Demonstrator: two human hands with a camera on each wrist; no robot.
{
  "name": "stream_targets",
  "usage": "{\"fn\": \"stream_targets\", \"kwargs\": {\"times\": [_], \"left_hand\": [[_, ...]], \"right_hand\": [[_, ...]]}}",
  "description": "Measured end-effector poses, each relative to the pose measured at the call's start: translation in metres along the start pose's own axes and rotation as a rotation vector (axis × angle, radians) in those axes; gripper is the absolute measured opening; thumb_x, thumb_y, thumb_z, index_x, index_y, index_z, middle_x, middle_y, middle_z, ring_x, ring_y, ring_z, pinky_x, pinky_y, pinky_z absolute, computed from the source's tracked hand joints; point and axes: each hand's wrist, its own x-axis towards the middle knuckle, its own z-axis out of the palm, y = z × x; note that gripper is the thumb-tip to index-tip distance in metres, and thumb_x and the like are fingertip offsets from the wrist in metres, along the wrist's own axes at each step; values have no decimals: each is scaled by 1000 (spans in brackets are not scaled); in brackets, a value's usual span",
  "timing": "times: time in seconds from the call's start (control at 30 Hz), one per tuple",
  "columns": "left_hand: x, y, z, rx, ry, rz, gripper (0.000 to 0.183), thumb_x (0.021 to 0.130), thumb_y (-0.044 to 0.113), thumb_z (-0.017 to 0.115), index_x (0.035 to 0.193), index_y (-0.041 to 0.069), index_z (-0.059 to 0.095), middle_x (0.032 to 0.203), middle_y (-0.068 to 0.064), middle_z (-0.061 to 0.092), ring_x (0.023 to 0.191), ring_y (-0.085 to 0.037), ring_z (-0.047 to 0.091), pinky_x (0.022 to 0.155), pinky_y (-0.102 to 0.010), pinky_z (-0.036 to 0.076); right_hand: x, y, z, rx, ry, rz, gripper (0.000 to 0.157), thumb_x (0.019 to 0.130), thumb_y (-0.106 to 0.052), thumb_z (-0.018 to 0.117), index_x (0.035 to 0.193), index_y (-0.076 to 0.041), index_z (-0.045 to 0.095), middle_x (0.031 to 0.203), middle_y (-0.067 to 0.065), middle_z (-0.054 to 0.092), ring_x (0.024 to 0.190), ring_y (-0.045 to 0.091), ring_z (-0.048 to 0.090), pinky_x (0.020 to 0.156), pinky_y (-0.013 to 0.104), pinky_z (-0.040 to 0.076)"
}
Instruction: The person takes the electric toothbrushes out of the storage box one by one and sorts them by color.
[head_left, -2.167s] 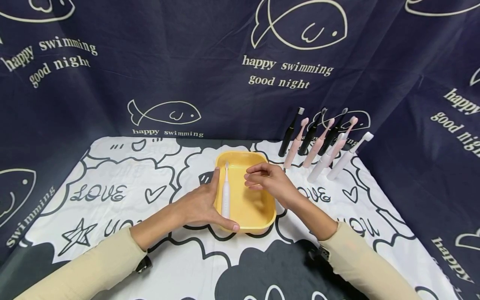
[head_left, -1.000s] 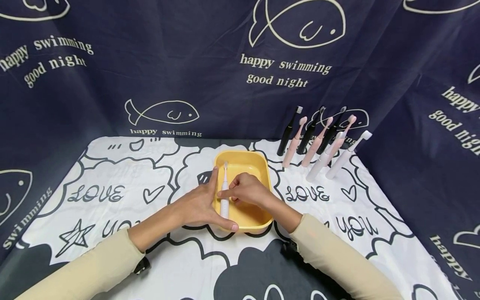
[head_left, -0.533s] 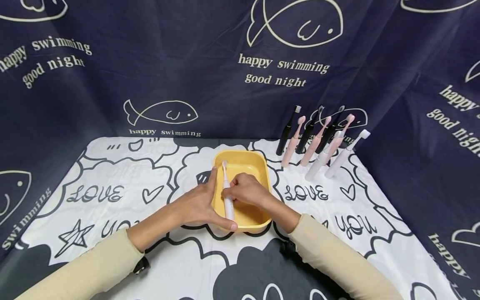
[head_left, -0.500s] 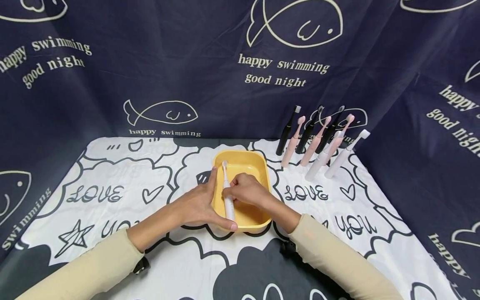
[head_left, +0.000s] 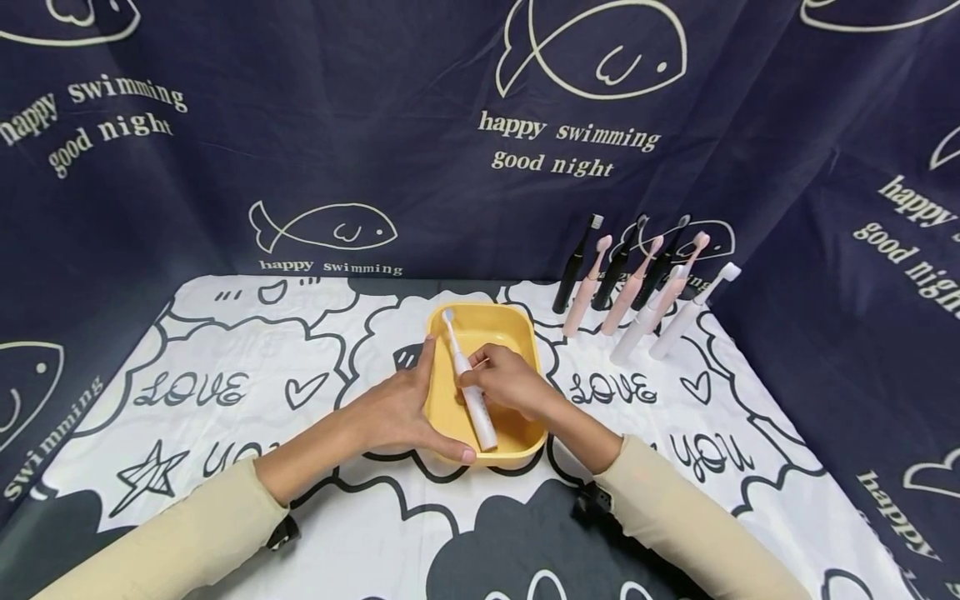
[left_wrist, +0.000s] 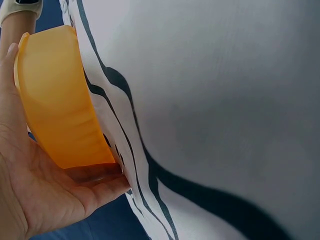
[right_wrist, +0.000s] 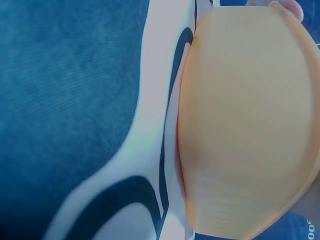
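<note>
A yellow plastic tray (head_left: 506, 315) stands on the cloth-covered table in the head view. My left hand (head_left: 393, 412) holds its left side, thumb on the near rim and fingers along the left wall; the left wrist view shows this hand (left_wrist: 45, 195) bent around the tray's outer wall (left_wrist: 60, 95). Inside the tray, a white electric toothbrush (head_left: 480, 417) slants, its head toward the far left corner and its base near the front wall. My right hand (head_left: 510, 379) pinches its handle near the middle. The right wrist view mostly shows the tray's outer wall (right_wrist: 245, 115); the pinch is hidden there.
Several electric toothbrushes stand upright to the tray's right rear: black ones (head_left: 572, 271), pink ones (head_left: 581, 304) and white ones (head_left: 678, 329). A dark blue fish-print curtain (head_left: 322, 150) hangs behind the table. White patterned cloth (head_left: 225, 358) covers the table.
My right hand has reached to the toothbrush at the tray's left wall and pinched it. The toothbrush's base has swung right, so it now slants. My left hand has stayed on the tray.
</note>
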Motion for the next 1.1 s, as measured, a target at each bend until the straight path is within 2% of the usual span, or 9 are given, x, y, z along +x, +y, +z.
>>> {"fn": "stream_targets", "kwargs": {"times": [0.2, 0.33, 0.6, 0.8, 0.97, 1.1], "left_hand": [[1, 0, -1, -11, 9, 24, 179, 62, 83, 98, 180, 8, -14, 136, -11, 73, 117, -19, 69, 106, -46, 57], [1, 0, -1, -11, 7, 21, 179, 62, 82, 99, 180, 8, -13, 141, -13, 72, 122, -21, 69, 109, -47, 56], [0, 0, -2, -16, -5, 1, 181, 60, 83, 99, 180, 10, -16, 156, -18, 64, 136, -25, 65, 116, -50, 54], [0, 1, -2, -4, -4, -13, 183, 59, 84, 98, 180, 10, -17, 152, -17, 66, 134, -24, 65, 115, -49, 54], [0, 1, -2, -8, -6, -8, 183, 59, 84, 98, 179, 9, -18, 150, -17, 67, 135, -24, 65, 116, -50, 54], [0, 2, -2, -15, -7, -9, 182, 60, 82, 99, 179, 9, -17, 155, -18, 64, 139, -25, 63, 119, -51, 53]], "right_hand": [[-3, 0, -9, 48, 12, -58, 47, 100, -15, 79, 142, 0, 63, 107, 13, 81, 86, 18, 69, 78, 26, 55], [-6, -1, -19, 52, 46, -133, 44, 101, -14, 79, 140, 2, 67, 110, 13, 78, 90, 18, 66, 81, 27, 55], [-18, -3, -40, 89, 118, -241, 42, 103, -13, 77, 141, 2, 67, 120, 18, 82, 104, 18, 75, 94, 30, 57], [-24, -3, -55, 146, 187, -316, 43, 103, -8, 78, 143, 5, 65, 122, 21, 83, 102, 8, 78, 95, 21, 59], [-32, -5, -67, 212, 229, -360, 43, 104, -5, 77, 143, 6, 64, 127, 24, 81, 103, 4, 81, 98, 20, 60], [-36, -7, -78, 262, 259, -402, 38, 105, -2, 75, 141, 5, 64, 124, 16, 84, 106, 4, 82, 100, 22, 62]]}}
